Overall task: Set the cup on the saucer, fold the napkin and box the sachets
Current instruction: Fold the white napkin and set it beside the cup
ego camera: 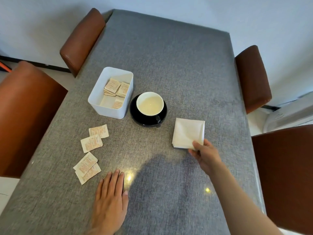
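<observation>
1. My right hand (205, 156) is out at the folded napkin (188, 133), fingers (196, 145) pinched together on its near corner. The napkin lies flat on the desk (169, 65), just right of the saucer (147, 116) and a little nearer me.
2. My left hand (111, 200) rests palm down on the desk, fingers together and flat, holding nothing, well nearer me than the saucer.
3. The cup (149, 103) sits on the saucer already, so that part looks done.
4. The box (110, 94) stands just left of the saucer with some sachets inside. Four loose sachets (91, 143) lie on the desk, left of the saucer and nearer me.
5. Risk now: if I tug that corner, the folded layers could slide apart and the napkin open up.
6. Risk later: the box stands almost against the saucer, so a careless reach to the box could knock the cup.
7. The two nearest sachets overlap. Grabbing one may drag the other off toward the desk's edge.
</observation>
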